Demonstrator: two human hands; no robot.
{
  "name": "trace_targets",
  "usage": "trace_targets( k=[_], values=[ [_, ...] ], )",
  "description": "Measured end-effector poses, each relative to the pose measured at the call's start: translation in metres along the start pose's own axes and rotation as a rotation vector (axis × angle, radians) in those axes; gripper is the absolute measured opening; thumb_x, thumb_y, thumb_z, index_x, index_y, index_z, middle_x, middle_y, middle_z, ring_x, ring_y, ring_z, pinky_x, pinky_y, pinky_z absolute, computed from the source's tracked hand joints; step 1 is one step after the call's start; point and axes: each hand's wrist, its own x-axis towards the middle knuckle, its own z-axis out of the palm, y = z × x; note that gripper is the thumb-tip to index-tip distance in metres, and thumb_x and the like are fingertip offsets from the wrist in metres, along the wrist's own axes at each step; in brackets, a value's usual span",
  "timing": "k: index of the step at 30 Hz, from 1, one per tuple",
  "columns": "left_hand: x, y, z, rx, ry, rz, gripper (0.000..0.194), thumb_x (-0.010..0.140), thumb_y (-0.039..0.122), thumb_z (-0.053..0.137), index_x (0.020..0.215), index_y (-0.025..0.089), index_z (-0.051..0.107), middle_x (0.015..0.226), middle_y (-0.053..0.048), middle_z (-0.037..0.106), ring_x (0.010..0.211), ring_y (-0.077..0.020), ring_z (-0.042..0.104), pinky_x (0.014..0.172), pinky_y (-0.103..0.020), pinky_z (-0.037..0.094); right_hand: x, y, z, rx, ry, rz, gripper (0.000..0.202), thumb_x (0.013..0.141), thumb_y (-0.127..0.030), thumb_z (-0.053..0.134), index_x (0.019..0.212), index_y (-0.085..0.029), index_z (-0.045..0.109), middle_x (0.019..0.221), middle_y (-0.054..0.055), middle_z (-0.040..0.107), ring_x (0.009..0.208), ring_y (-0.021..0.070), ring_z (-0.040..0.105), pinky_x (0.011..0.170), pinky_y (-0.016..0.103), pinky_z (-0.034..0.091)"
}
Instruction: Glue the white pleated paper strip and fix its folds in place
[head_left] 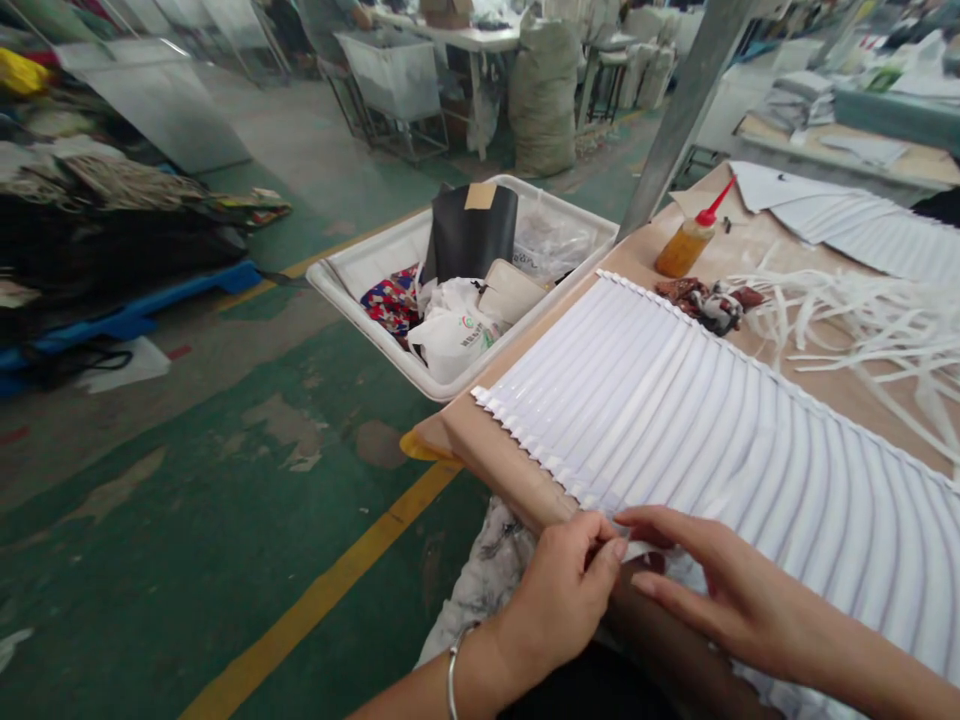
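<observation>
Left hand (564, 592) has thumb and forefinger closed, looks like a pinch on a small white bit (637, 549) at the table's (637, 247) near edge. Right hand (739, 588) is half curled beside it, thumb and forefinger well apart; can't tell if its other fingers touch the bit. I'd keep that left pinch light and close to the edge, and use the right fingertips to flatten, not tug, since the overlapping white strips (675, 400) right there would probably skew. Past them: rag (712, 303), amber bottle (682, 250), loose ribbons (892, 325). Tub (375, 352) sits just off the far end.
</observation>
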Motion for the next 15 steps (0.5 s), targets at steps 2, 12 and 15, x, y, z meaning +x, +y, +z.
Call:
trace_targets(
  k=[2, 12, 15],
  values=[
    [-0.002, 0.001, -0.006, 0.162, 0.093, 0.131, 0.026, 0.105, 0.035, 0.052, 0.085, 0.021, 0.059, 0.071, 0.001, 0.058, 0.069, -0.0152, 0.054, 0.068, -0.028, 0.039, 0.013, -0.001, -0.004, 0.064, -0.043, 0.053, 0.024, 0.106, -0.042, 0.058, 0.104, -0.023, 0.074, 0.093, 0.005, 0.079, 0.084, 0.0198, 0.074, 0.074, 0.029, 0.057],
    [0.008, -0.006, -0.034, 0.304, 0.34, 0.244, 0.015, 0.103, 0.02, 0.057, 0.114, 0.017, 0.067, 0.084, -0.001, 0.072, 0.079, -0.0187, 0.068, 0.073, -0.029, 0.049, 0.088, 0.017, -0.016, -0.268, 0.091, 0.039, 0.022, 0.097, -0.036, 0.058, 0.084, -0.023, 0.07, 0.083, 0.004, 0.076, 0.074, 0.0201, 0.069, 0.069, 0.032, 0.048],
    [0.006, -0.012, -0.04, 0.435, 0.416, 0.373, 0.016, 0.104, 0.015, 0.055, 0.114, 0.018, 0.067, 0.097, -0.005, 0.076, 0.09, -0.02, 0.073, 0.081, -0.031, 0.055, 0.101, 0.018, -0.023, -0.384, 0.119, 0.047, 0.021, 0.095, -0.038, 0.059, 0.084, -0.025, 0.07, 0.081, 0.004, 0.076, 0.073, 0.0208, 0.069, 0.068, 0.033, 0.047]
  ],
)
